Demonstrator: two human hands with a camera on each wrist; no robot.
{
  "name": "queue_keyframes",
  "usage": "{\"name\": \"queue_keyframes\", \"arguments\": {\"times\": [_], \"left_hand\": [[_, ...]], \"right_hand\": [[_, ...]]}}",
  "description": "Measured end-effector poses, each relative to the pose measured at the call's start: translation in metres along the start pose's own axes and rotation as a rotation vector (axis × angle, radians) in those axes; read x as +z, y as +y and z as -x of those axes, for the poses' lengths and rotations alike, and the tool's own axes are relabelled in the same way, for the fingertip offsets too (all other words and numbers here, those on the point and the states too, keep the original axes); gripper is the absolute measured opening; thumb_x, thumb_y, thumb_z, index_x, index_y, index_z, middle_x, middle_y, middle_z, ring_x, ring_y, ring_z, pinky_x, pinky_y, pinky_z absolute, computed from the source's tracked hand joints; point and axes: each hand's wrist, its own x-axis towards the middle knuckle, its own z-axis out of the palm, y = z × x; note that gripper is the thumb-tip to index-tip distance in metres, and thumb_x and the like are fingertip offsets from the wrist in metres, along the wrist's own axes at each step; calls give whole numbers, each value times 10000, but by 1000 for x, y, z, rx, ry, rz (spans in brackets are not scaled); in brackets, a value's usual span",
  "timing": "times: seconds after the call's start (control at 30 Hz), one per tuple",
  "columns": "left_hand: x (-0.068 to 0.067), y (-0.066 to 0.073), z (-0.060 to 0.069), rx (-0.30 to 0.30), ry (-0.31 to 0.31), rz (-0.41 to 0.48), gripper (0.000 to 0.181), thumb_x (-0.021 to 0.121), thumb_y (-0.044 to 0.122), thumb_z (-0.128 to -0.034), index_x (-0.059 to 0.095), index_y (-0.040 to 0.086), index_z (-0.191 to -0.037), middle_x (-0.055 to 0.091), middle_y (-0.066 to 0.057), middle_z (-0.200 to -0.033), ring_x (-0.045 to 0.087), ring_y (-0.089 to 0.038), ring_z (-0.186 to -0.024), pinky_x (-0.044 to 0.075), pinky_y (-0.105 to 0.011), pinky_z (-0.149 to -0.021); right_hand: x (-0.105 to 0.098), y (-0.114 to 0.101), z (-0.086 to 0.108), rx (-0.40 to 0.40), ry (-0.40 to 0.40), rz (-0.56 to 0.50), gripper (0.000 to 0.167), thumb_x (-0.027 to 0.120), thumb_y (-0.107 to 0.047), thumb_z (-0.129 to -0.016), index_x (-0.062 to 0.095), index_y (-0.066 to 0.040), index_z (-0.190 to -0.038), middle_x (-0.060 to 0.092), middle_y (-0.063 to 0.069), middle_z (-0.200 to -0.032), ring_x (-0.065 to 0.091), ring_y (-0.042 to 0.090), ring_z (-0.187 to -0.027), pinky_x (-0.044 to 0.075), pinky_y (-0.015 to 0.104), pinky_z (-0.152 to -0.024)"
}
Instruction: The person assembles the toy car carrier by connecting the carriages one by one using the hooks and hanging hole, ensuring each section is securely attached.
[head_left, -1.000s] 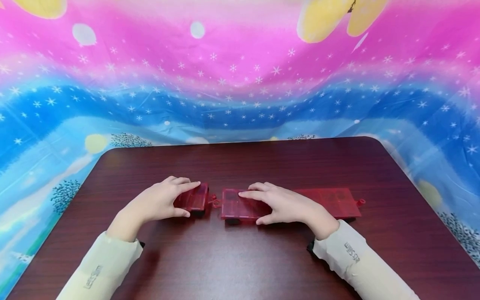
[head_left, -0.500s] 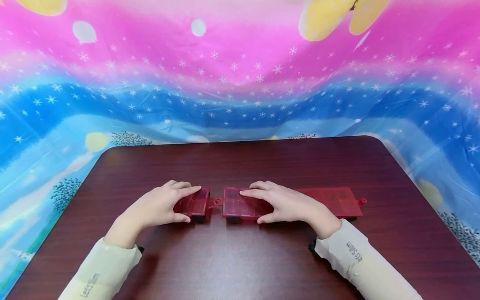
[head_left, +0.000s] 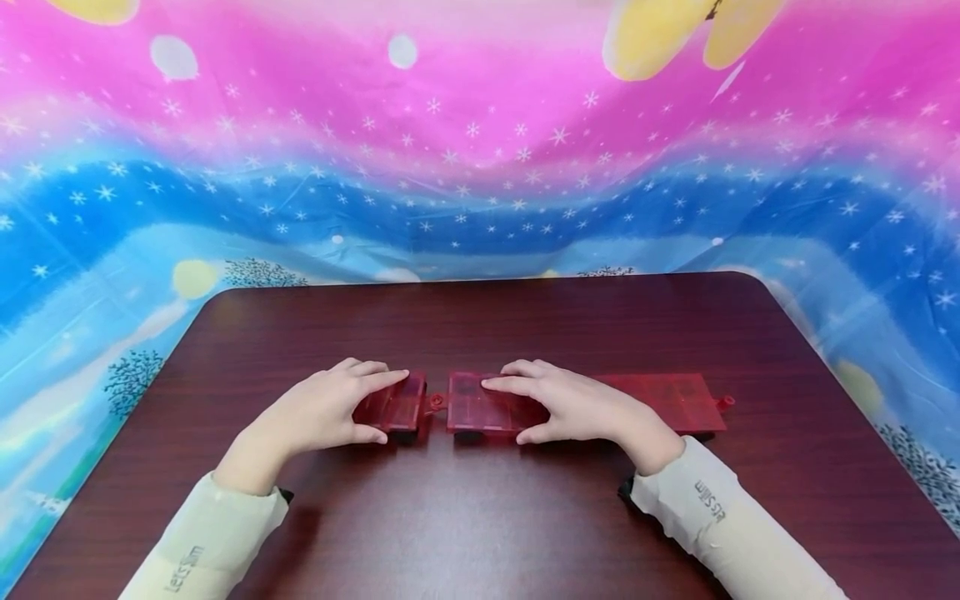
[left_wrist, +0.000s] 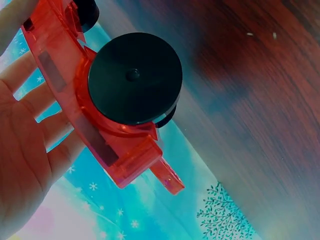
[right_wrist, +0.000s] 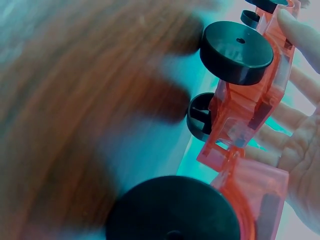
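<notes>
My left hand (head_left: pixel 318 408) grips a translucent red toy car (head_left: pixel 405 407), thumb on the near side and fingers over the far side. Black wheels (left_wrist: pixel 135 77) show under it in the left wrist view. A second red toy car (head_left: pixel 467 404) sits to its right, and my right hand (head_left: pixel 581 408) grips it from above in the same way. Between these two cars, their small red couplings (head_left: pixel 435 403) meet or overlap; I cannot tell whether they are hooked. Behind my right hand, a third red car (head_left: pixel 667 396) adjoins the second, with a coupling (head_left: pixel 724 403) at its free right end.
The cars stand in a row across a dark reddish-brown table (head_left: pixel 480 325) with rounded far corners. A pink and blue snowflake-patterned cloth (head_left: pixel 480 183) hangs behind the table and around its sides.
The left car and my left hand have shifted slightly right, narrowing the gap to the second car. Their couplings have come closer together. My right hand has barely moved.
</notes>
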Motion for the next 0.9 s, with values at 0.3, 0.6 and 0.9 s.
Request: {"name": "queue_keyframes", "arguments": {"times": [0.3, 0.6, 0.9], "left_hand": [[3, -1, 1, 0, 0, -27, 803, 837, 438, -763, 510, 224, -1465, 569, -154, -1399, 543, -347, -1261, 543, -542, -907], [7, 0, 1, -6, 20, -60, 804, 845, 456, -745, 528, 231, -1449, 588, -140, -1382, 558, -331, -1250, 546, -550, -868], [11, -2, 1, -20, 27, -74, 811, 850, 461, -736, 528, 237, -1446, 599, -111, -1359, 569, -309, -1222, 541, -555, -845]], "right_hand": [[0, 1, -2, -8, -15, 6, 735, 785, -348, -853, 443, -307, -1502, 430, 40, -1509, 435, 234, -1353, 488, 449, -1050], [1, 2, -3, -9, -16, 27, 732, 783, -356, -853, 446, -300, -1500, 432, 35, -1511, 443, 229, -1343, 501, 439, -1032], [0, 2, -3, 2, -19, 45, 726, 784, -367, -850, 458, -290, -1494, 436, 28, -1510, 449, 234, -1334, 507, 444, -1015]]}}
